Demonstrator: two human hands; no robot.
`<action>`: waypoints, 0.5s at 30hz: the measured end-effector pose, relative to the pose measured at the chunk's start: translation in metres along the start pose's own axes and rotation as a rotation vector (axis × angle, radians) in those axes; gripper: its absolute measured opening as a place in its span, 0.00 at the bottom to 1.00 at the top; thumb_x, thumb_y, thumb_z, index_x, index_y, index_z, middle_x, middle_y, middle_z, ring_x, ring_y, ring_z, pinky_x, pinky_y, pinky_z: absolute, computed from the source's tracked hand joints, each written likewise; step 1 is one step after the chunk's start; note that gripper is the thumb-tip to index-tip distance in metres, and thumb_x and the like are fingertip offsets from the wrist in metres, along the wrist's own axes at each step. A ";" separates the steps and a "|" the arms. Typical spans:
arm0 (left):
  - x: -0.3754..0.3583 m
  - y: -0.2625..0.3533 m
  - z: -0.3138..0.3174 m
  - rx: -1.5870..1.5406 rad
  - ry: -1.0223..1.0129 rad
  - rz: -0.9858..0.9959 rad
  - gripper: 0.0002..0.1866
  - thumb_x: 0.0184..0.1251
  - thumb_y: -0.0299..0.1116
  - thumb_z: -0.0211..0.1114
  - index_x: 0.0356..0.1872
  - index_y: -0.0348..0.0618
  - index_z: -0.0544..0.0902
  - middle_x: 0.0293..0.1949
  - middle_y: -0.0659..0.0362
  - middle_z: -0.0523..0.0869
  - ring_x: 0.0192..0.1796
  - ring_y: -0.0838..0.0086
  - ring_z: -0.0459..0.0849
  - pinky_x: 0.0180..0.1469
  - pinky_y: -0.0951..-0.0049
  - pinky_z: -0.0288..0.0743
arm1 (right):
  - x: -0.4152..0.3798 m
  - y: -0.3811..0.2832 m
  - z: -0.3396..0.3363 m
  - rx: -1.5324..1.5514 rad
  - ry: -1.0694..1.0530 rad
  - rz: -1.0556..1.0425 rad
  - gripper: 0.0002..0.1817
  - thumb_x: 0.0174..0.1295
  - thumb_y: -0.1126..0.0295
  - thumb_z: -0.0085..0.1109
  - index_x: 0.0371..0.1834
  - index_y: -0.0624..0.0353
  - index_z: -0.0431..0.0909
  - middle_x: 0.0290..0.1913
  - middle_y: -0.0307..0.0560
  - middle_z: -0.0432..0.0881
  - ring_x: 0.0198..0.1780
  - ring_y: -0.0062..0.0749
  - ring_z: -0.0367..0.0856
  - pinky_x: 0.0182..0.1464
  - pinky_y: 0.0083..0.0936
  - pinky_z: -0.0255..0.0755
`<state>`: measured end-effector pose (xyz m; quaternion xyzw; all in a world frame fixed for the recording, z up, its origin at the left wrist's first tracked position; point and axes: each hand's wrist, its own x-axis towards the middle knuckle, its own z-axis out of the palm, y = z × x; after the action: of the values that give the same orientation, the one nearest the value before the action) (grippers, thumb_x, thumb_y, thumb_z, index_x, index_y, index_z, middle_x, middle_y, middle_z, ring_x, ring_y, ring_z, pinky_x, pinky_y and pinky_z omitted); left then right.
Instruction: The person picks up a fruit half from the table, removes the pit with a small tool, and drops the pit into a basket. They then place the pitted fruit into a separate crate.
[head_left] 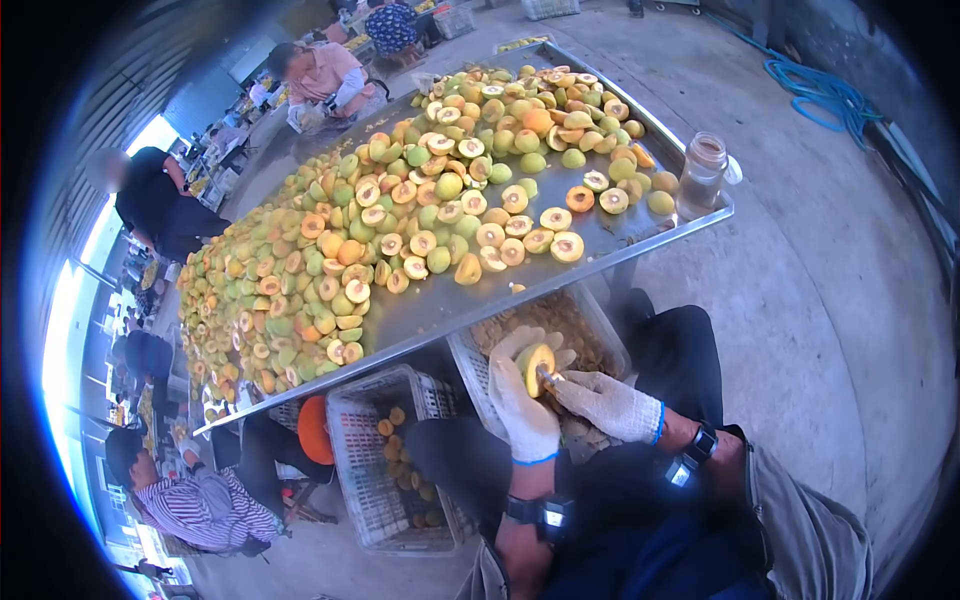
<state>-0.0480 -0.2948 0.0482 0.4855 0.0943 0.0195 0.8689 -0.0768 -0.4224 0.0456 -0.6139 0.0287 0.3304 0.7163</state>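
My left hand (522, 396), in a white knit glove with a blue cuff, holds a halved yellow fruit (538, 370) with its cut face turned to the right. My right hand (606, 402), gloved alike, is closed around a small tool whose tip touches the cut face; the tool is mostly hidden by the fingers. Both hands are over a white basket (478, 378) holding brown scraps. Just beyond, a metal table (420, 326) carries a large heap of green, yellow and orange fruit halves (340, 240), many with pits showing.
A glass jar (703, 168) stands at the table's right corner. Left of my legs, a white crate (355, 465) holds several fruit pieces. A person in stripes (205, 510) sits at the lower left; another in pink (335, 75) works across the table. A blue hose (820, 88) lies on the floor.
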 end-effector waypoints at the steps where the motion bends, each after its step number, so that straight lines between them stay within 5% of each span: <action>1: -0.001 -0.005 -0.002 0.075 0.007 0.117 0.22 0.83 0.50 0.52 0.48 0.38 0.81 0.48 0.50 0.83 0.43 0.60 0.88 0.46 0.61 0.87 | 0.000 0.001 0.002 -0.001 -0.002 0.001 0.32 0.81 0.42 0.47 0.52 0.66 0.83 0.34 0.37 0.85 0.35 0.19 0.81 0.36 0.21 0.74; 9: 0.016 -0.004 -0.015 0.081 0.171 -0.149 0.33 0.85 0.56 0.49 0.39 0.31 0.84 0.30 0.46 0.88 0.27 0.60 0.88 0.33 0.65 0.85 | 0.003 0.007 0.004 -0.351 0.087 -0.074 0.31 0.81 0.46 0.44 0.56 0.66 0.82 0.33 0.50 0.86 0.37 0.28 0.86 0.40 0.25 0.77; 12: 0.022 0.000 -0.022 0.128 0.044 -0.191 0.34 0.85 0.56 0.48 0.34 0.32 0.85 0.26 0.48 0.88 0.26 0.61 0.88 0.34 0.66 0.85 | 0.001 0.000 0.003 -0.332 0.028 0.102 0.30 0.81 0.46 0.44 0.54 0.65 0.83 0.31 0.49 0.85 0.34 0.30 0.86 0.38 0.27 0.78; 15: 0.024 0.009 -0.019 0.260 -0.045 -0.200 0.35 0.85 0.56 0.47 0.32 0.32 0.86 0.24 0.49 0.87 0.26 0.63 0.88 0.34 0.66 0.85 | 0.004 0.006 0.004 -0.363 0.059 0.041 0.30 0.81 0.46 0.44 0.53 0.65 0.84 0.27 0.47 0.84 0.29 0.30 0.85 0.33 0.28 0.77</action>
<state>-0.0275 -0.2713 0.0426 0.5824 0.1244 -0.0903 0.7983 -0.0784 -0.4167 0.0402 -0.7418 0.0023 0.3265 0.5858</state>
